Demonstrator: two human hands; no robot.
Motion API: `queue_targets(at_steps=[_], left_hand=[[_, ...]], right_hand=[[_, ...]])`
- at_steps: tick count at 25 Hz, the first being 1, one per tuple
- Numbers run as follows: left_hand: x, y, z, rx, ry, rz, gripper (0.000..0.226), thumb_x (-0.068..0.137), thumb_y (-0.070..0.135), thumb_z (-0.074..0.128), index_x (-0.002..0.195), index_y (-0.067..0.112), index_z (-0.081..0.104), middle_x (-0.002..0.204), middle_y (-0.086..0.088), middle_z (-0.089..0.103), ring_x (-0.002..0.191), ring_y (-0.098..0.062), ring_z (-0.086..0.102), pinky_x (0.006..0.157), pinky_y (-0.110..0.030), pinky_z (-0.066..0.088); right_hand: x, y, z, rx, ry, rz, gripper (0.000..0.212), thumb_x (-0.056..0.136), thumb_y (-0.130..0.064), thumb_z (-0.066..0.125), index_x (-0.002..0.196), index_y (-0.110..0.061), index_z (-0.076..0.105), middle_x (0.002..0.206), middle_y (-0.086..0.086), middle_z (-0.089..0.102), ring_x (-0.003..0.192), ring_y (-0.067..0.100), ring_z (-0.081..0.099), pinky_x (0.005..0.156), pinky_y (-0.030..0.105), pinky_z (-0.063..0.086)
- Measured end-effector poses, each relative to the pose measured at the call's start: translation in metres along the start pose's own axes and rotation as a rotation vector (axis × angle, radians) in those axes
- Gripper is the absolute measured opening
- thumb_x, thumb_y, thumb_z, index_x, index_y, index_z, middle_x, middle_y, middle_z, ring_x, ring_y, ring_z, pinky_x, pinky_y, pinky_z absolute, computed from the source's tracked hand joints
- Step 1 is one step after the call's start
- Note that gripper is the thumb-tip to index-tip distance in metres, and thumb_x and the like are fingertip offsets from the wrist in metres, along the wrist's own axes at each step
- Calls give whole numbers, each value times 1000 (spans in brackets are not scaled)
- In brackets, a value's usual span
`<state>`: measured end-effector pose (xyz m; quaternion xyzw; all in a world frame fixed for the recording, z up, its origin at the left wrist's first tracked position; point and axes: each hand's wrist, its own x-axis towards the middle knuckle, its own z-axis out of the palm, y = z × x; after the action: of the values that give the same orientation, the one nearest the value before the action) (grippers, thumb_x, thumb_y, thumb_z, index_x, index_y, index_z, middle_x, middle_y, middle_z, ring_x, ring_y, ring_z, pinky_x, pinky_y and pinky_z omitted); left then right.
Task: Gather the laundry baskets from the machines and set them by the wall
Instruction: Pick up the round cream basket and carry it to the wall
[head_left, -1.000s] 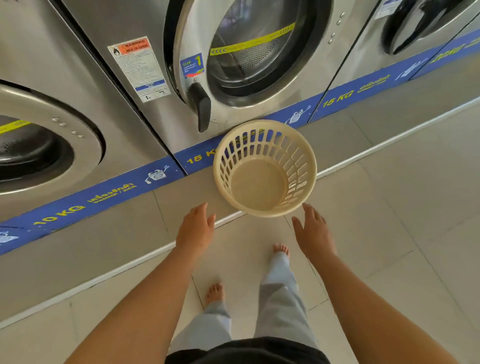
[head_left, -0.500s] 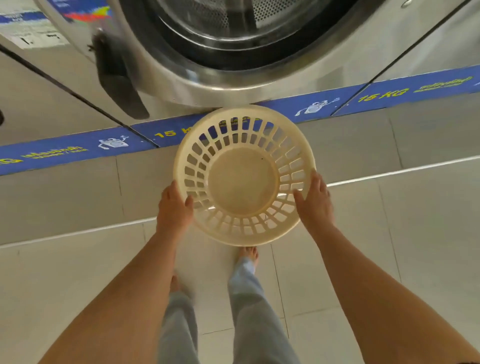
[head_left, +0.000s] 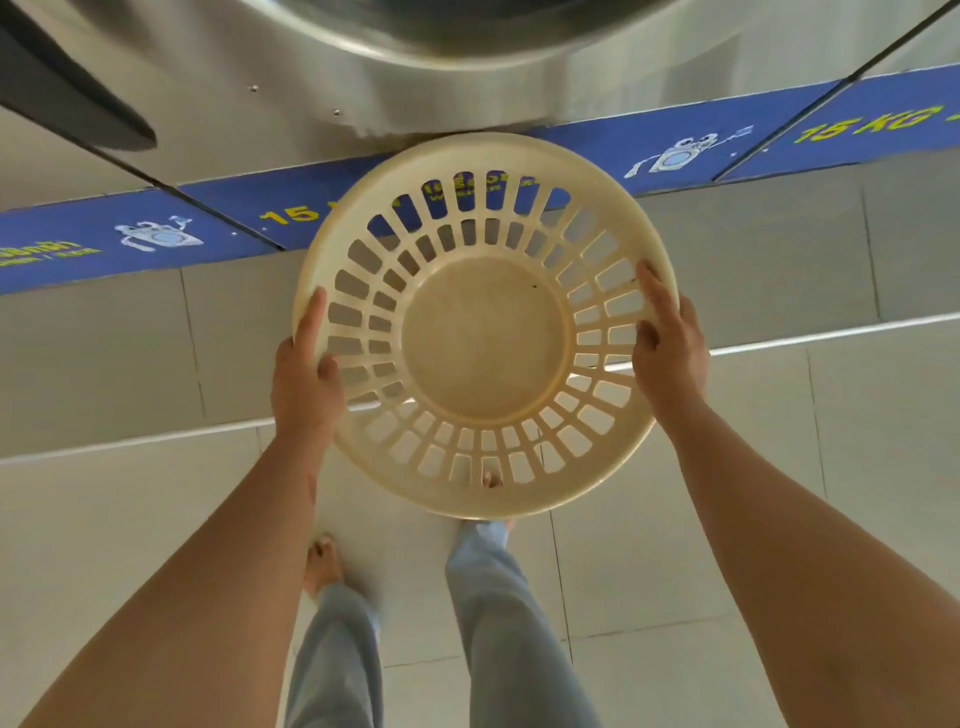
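Observation:
A round cream plastic laundry basket (head_left: 485, 343) with slotted walls fills the middle of the head view, seen from above and empty inside. My left hand (head_left: 306, 374) grips its left rim, thumb inside the wall. My right hand (head_left: 670, 338) grips the right rim the same way. The basket is held in front of a steel washing machine (head_left: 291, 78), above the floor and my bare feet.
A blue strip (head_left: 145, 239) with "15 KG" lettering runs along the machines' base. A raised grey tiled step (head_left: 104, 353) lies under it, ending in a white edge. Pale floor tiles (head_left: 701, 571) spread around my feet. A black door handle (head_left: 78, 104) juts out at upper left.
Both hands went from reaching toward the basket to closing on its rim. The basket now looks larger and nearer, lifted from the step, and the view has tilted further down.

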<state>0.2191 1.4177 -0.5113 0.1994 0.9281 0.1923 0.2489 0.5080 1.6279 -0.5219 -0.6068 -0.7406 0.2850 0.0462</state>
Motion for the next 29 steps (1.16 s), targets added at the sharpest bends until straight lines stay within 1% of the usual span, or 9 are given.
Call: queue_targets(at_steps=[2,6,10,15,17,20,24,27,29], left_hand=[[-9,-2,-8,-37,34,-54,72,94,5,43,145,53,27,119,-11,53,109,-28,55,86,-29,37],[-35,-15,-49,-69,17,-85,70,95,9,44,143,57,27,120,-10,54,108,-29,57,86,-32,40],[-79,-39,-114,-81,54,-125,70,95,9,46,144,56,28,128,-9,54,115,-31,56,97,-41,43],[-132,-83,-190,-123,105,-216,66,96,11,45,142,57,31,135,-6,54,117,-30,57,97,-40,44],[-155,-110,-227,-146,148,-267,66,95,11,44,141,57,32,133,-6,56,114,-29,58,93,-38,45],[-186,-158,-278,-165,210,-332,64,95,11,43,141,55,34,123,-8,59,103,-29,60,84,-36,46],[-216,-228,-341,-245,276,-433,63,94,14,42,137,59,36,115,-5,59,85,-19,53,73,-30,42],[-238,-292,-385,-299,346,-499,64,93,14,40,135,63,34,118,0,58,82,-15,51,62,-24,38],[-254,-332,-410,-330,393,-529,65,93,13,39,134,64,34,119,0,57,83,-16,51,64,-26,39]], right_hand=[[-10,-9,-6,31,0,17,63,95,-3,45,145,-42,36,129,7,52,89,16,51,69,29,43],[-37,-40,-30,20,-46,-7,65,94,-3,45,144,-44,35,135,5,51,93,13,50,72,28,42],[-83,-91,-53,11,-94,-64,66,94,-3,45,145,-45,33,137,6,50,100,20,56,73,29,42],[-150,-155,-66,-4,-147,-130,71,91,-2,44,143,-49,32,138,4,49,107,27,57,77,31,43],[-180,-191,-64,9,-164,-187,72,90,-2,44,142,-50,33,137,3,49,109,28,57,79,33,45],[-225,-247,-55,24,-174,-283,74,88,1,44,142,-50,34,135,3,50,108,28,57,80,31,43],[-281,-319,-30,15,-206,-382,74,88,2,44,143,-46,37,134,5,51,109,28,57,83,27,37],[-327,-379,0,23,-279,-426,72,90,-1,43,144,-48,35,136,5,49,111,28,56,90,33,42],[-358,-416,23,19,-319,-482,71,91,-1,42,144,-49,33,139,5,47,114,27,54,95,39,44]])
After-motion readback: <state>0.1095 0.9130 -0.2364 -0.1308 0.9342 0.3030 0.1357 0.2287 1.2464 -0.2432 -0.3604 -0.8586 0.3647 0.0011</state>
